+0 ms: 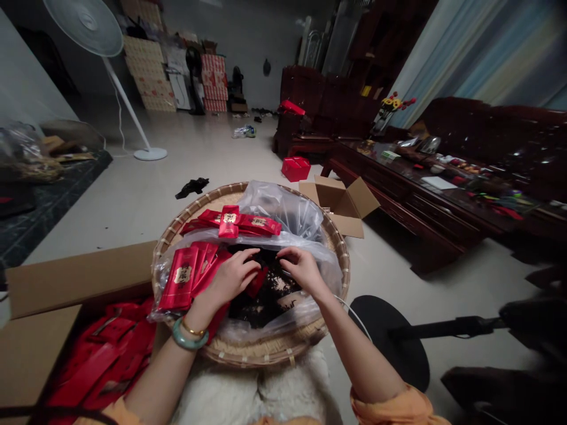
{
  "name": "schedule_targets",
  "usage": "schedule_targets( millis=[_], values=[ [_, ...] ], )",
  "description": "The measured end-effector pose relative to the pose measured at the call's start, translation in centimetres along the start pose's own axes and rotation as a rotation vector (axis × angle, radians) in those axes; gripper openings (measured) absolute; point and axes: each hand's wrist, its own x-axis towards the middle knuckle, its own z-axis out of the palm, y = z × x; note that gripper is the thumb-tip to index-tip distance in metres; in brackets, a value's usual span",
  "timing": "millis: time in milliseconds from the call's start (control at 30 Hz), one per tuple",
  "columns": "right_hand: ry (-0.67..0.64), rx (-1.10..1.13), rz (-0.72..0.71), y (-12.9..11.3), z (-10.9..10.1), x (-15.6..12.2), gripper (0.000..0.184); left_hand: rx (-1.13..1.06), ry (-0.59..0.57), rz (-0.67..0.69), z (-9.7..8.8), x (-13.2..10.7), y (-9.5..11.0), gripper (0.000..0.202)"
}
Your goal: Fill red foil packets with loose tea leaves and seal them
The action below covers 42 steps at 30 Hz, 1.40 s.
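Observation:
A round woven bamboo tray (274, 356) sits in front of me, with a clear plastic bag (283, 203) spread open in it. Dark dried leaves, like tea, (261, 307) lie on the bag. My left hand (233, 274) is closed at a red packet (256, 285), its thumb hidden beneath. Over the leaves, my right hand (301, 268) has its fingers curled together; what they hold is too small to make out. Flat red packets (183, 274) fan out at the tray's left, and more red packets (259, 224) lie across its far side.
An open cardboard box (80, 277) full of red packets (106, 354) stands at lower left. Beyond the tray are another open carton (339, 203) and a red box (296, 169). A black round stand base (390, 336) is on the right, a white fan (150, 154) far left.

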Motion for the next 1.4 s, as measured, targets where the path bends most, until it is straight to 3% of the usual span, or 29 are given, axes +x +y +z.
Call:
schedule_targets(
  millis=[100, 300, 467, 767, 933, 1067, 1200, 1400],
  values=[
    [-0.020, -0.085, -0.015, -0.1, -0.3, -0.7, 0.020, 0.007, 0.035, 0.009, -0.1, 0.0, 0.1, 0.014],
    [-0.167, -0.212, -0.242, -1.4, 1.7, -2.1, 0.024, 0.016, 0.002, 0.026, -0.1, 0.0, 0.6, 0.011],
    [-0.164, -0.297, -0.214, -0.9, 2.5, -1.8, 0.016, 0.046, 0.015, 0.038, -0.6, -0.4, 0.5, 0.012],
    [-0.222, -0.426, -0.213, -1.1, 1.4, -1.8, 0.013, 0.067, -0.027, 0.184, -2.0, -0.7, 0.4, 0.013],
    [-0.256, -0.465, -0.201, -1.9, 1.0, -1.8, 0.014, 0.013, -0.072, 0.161, -1.6, -1.2, 0.2, 0.016],
    [-0.200, -0.450, -0.202, -3.1, 0.9, -1.8, 0.011, -0.019, -0.091, 0.120, -1.5, -1.3, 0.3, 0.017],
    [-0.179, -0.456, -0.314, -3.4, 1.7, -2.1, 0.010, -0.018, -0.090, 0.111, -1.2, -1.3, 0.3, 0.016],
    [-0.246, -0.692, -0.482, -1.7, 3.0, -2.8, 0.013, -0.062, -0.065, 0.071, -0.8, -1.8, -0.3, 0.014]
  ],
)
